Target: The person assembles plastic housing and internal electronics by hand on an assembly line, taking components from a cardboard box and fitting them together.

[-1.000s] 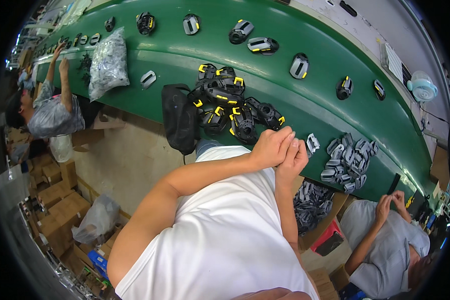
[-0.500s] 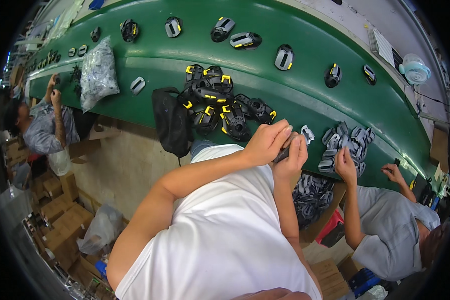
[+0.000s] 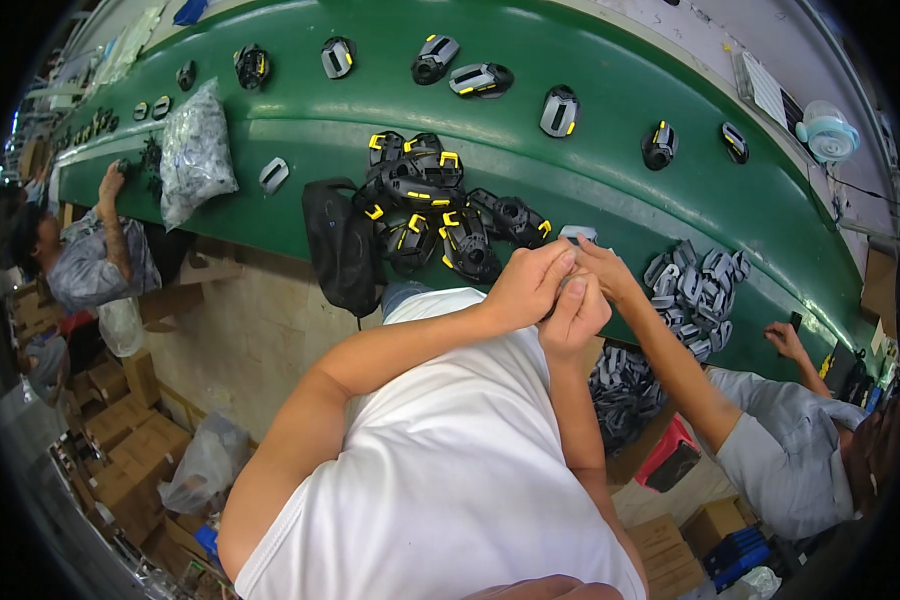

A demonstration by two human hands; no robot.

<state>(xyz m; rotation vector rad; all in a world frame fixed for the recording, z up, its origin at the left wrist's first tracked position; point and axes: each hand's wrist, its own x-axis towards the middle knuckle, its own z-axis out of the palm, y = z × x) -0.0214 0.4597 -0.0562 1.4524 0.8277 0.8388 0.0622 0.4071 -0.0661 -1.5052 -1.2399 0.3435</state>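
Left hand [image 3: 528, 289]: reaching in from the left, fingers bent, thumb and forefinger pinched tightly together.
Right hand [image 3: 576, 318]: rising from below, fingers curled in against the left fingertips, thumb pressed upward.
Small dark grey piece [image 3: 547, 314]: apparently grasped between both sets of fingers; mostly hidden, exact shape impossible to tell.
Co-worker's hand [image 3: 602, 268]: stretched in from the right, just beyond the right-hand fingers, tips close to the pinch; cannot tell whether touching or gripping anything.
Pale grey plastic part [image 3: 578, 233]: lying just beyond the fingers, partly covered by the co-worker's hand.
Black plastic housings with yellow clips [image 3: 415, 190]: heaped to the left of the fingers, turned at various angles.
Black fabric pouch [image 3: 335, 245]: resting farther left of the fingers, beside the housings, at the edge of the glossy green table [image 3: 610, 180].
Grey slotted oblong plastic parts [image 3: 690, 288]: piled to the right of the fingers, beyond the co-worker's forearm.
Grey-and-black oval shells with yellow tabs [image 3: 560, 110]: strung out in a loose row, well beyond the fingers.
Clear plastic bag, bulging with pale contents [image 3: 198, 155]: standing far left of the fingers.
Light blue round fan [image 3: 828, 132]: set far to the right, beyond the fingers.
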